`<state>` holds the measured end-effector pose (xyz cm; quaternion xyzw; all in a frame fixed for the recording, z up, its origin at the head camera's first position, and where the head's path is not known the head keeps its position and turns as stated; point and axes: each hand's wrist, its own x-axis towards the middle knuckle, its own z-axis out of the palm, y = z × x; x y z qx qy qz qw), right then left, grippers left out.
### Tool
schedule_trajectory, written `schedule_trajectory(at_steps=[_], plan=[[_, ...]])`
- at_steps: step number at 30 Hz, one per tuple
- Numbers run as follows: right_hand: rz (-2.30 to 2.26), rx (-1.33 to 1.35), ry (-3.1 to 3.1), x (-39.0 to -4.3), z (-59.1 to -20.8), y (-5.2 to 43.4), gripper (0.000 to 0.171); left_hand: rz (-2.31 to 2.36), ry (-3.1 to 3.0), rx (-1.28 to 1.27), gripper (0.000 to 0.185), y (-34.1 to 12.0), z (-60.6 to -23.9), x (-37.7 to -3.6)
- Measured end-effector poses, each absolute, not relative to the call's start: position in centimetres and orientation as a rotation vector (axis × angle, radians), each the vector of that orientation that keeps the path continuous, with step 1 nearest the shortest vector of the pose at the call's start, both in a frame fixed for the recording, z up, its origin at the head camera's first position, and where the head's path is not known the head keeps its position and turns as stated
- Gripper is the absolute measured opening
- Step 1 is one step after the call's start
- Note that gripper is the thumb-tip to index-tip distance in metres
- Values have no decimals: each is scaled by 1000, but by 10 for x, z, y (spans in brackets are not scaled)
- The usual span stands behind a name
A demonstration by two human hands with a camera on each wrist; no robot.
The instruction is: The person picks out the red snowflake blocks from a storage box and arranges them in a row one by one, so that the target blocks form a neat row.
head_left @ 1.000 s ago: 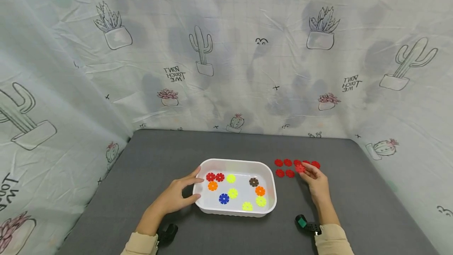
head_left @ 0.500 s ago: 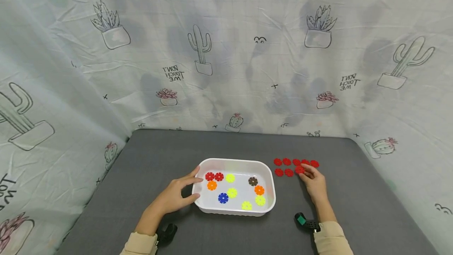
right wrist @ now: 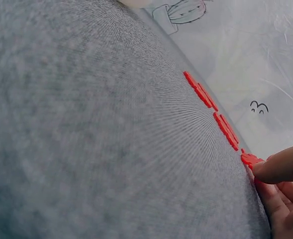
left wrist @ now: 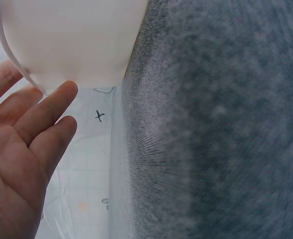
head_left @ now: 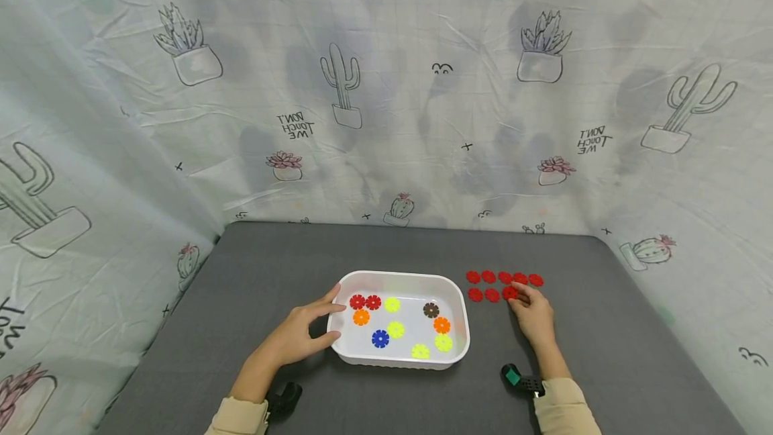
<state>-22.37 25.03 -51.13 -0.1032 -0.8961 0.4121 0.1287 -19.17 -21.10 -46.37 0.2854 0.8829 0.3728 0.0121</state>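
Now your right hand [head_left: 531, 311] pinches a red snowflake disc [head_left: 509, 293] on the grey table [head_left: 604, 327]; your left hand [head_left: 296, 334], fingers relaxed, steadies the white tray [head_left: 398, 276].

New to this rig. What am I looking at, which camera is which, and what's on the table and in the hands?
No machine here: a person works with two bare hands. The wide picture comes from a camera on the head; the two close-ups come from cameras strapped to each wrist. On the grey table stands a white tray holding small flower-shaped discs in red, orange, yellow, blue and brown. Right of it, red discs lie in two rows. The left hand rests against the tray's left wall, fingers fairly straight. The right hand has its fingertips on one red disc at the end of the nearer row; the right wrist view shows that pinch.
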Motion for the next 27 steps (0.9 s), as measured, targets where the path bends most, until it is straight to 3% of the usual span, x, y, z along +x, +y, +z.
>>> schedule_trajectory(at_steps=[10,19,27], plan=[[1140,-303,-2619,-222,-508,248,39,1157,2756,890,46,-211,-463,-192],[1312,-355,-2526,-219,-506,248,44,1153,2752,877,46,-212,-462,-192],[1594,-245,-2400,-214,-488,232,47,1145,2742,872,49,-212,-463,-193]])
